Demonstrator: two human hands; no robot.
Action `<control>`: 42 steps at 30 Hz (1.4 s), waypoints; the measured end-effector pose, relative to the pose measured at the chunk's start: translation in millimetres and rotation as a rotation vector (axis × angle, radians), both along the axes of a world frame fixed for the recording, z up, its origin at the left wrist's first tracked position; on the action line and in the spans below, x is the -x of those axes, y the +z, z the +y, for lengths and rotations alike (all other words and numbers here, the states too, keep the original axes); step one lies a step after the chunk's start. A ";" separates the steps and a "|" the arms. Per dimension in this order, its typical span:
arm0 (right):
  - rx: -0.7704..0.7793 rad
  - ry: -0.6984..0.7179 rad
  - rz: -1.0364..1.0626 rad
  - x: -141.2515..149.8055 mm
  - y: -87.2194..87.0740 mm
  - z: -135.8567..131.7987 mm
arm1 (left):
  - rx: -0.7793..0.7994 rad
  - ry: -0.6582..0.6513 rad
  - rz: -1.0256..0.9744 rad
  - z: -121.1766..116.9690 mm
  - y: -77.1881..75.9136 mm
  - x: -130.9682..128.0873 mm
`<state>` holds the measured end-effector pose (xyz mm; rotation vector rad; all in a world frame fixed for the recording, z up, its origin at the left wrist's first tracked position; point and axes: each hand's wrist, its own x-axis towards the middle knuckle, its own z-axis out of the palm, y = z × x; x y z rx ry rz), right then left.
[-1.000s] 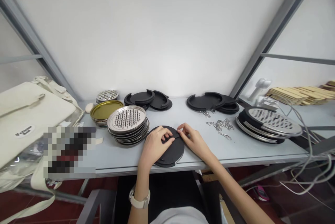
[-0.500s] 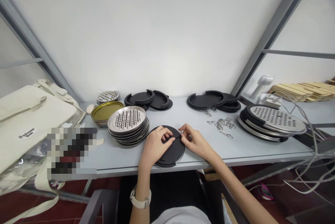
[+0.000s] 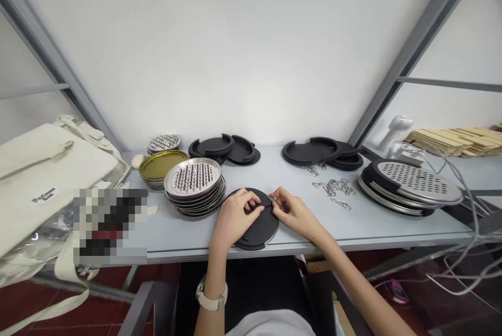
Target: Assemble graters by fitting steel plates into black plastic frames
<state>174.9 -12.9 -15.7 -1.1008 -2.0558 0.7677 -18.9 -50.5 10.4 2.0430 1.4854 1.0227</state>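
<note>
A black round plate (image 3: 261, 231) with a raised part-rim lies near the table's front edge. My left hand (image 3: 238, 215) rests over its left side, fingers curled and thumb against the plate. At the plate's upper right edge, my right hand (image 3: 290, 211) pinches a small metal snap hook (image 3: 271, 199). A thin dark line, perhaps a cord, runs between the two hands; its ends are hidden by fingers. Several similar snap hooks (image 3: 338, 186) lie in a loose heap to the right. Left of the plate stands a stack of round metal graters (image 3: 193, 178).
Black round plates (image 3: 243, 150) lie along the wall, with more black plates (image 3: 309, 152) farther right. Gold lids (image 3: 162, 164) are stacked at left beside a cream bag (image 3: 70, 163). Plates with perforated metal discs (image 3: 418, 178) sit at right, near white cables (image 3: 470, 205).
The right fingers have shifted slightly at the plate's edge, and the snap hook now lies more slanted between them. The left hand stays on the plate. The whole view has shifted slightly.
</note>
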 end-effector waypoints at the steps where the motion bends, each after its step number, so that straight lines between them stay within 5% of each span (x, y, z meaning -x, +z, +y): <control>1: 0.001 0.000 -0.001 0.1 0.1 0.0 | -0.003 0.001 -0.002 0.1 0.0 0.1; 42: 0.048 0.059 0.004 0.6 -1.9 0.2 | -0.009 -0.010 -0.010 -0.2 -2.0 1.4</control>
